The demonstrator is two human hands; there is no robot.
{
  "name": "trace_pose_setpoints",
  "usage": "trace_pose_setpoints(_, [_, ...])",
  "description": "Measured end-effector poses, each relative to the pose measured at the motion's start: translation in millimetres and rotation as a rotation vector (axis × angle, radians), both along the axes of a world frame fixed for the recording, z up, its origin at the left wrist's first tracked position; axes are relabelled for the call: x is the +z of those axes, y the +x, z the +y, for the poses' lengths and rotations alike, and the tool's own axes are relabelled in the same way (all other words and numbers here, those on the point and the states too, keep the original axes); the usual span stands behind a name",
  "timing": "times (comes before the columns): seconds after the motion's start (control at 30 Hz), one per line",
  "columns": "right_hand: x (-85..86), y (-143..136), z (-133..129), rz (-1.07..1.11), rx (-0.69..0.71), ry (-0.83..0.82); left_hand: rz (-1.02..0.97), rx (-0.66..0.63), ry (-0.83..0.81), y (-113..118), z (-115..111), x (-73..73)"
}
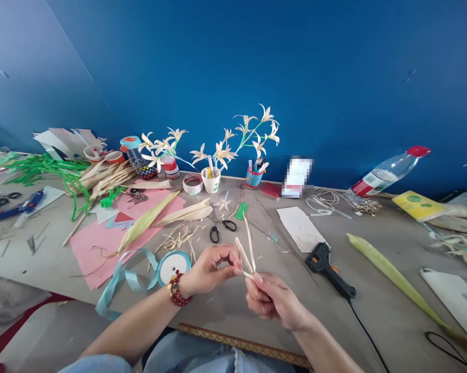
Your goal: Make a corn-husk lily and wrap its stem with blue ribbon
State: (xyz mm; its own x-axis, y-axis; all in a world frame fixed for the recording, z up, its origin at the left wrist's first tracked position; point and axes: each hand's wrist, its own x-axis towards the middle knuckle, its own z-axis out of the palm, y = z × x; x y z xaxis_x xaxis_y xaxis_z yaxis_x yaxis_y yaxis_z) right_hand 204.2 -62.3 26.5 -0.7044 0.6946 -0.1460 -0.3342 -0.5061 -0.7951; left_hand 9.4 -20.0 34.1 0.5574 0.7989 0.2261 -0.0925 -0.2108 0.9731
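Above the table's front part, my right hand (271, 296) pinches the lower ends of some narrow, pale corn husk strips (251, 248), whose tips fan upward. Beside it, my left hand (216, 267) has its thumb and fingertips closed at the left side of these strips, near their base. What lies inside the right fist is hidden. A spool of light blue ribbon (173, 267) is next to the left wrist, its loose end curling leftward. Black-handled scissors (222, 230) lie just beyond the hands. Right of them rests a black hot glue gun (328, 269).
Husk flowers on stems stand in a paper cup (210, 182) at the back. Pink paper (95, 254) with husks lies left, near green wires (68, 171). A plastic bottle (388, 173) leans at the back right. A green husk (392, 280) and white card (301, 228) lie right.
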Motion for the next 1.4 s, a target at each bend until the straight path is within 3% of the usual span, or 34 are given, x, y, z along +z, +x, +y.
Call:
trace_pose_setpoints(0.2, [0.5,9,-2,0.061,-0.009,0.005,0.023,0.006,0.05,-5,7,-1.4])
trace_pose_setpoints(0.47, [7.0,15,-4,0.21,0.03,-0.101,-0.041,0.012,-0.051,-5,9,-7.4])
trace_pose_setpoints(0.53, [10.0,13,-3,0.082,-0.065,-0.032,-0.052,0.025,-0.094,-3,8,-9.2])
trace_pose_setpoints(0.67, [12.6,3,-4,-0.395,-0.274,0.323,-0.038,0.061,-0.124,0,3,-11.5])
trace_pose_setpoints(0.77, [9.9,-7,-4,-0.621,-0.328,0.542,-0.044,0.071,-0.123,2,-1,-13.2])
trace_pose_setpoints(0.87, [5.4,-15,-4,-0.733,-0.324,0.614,-0.04,0.07,-0.088,3,-3,-14.4])
trace_pose_setpoints(1.03, [1.8,-16,-7,-0.689,-0.286,0.552,-0.001,0.042,0.029,2,-4,-11.1])
trace_pose_setpoints(1.23, [8.5,-12,-11,-0.34,-0.196,0.218,-0.001,0.018,0.066,-2,-4,-4.2])
trace_pose_setpoints(1.4, [12.2,-3,-16,-0.182,-0.136,0.057,0.031,0.011,0.108,-7,1,-0.7])
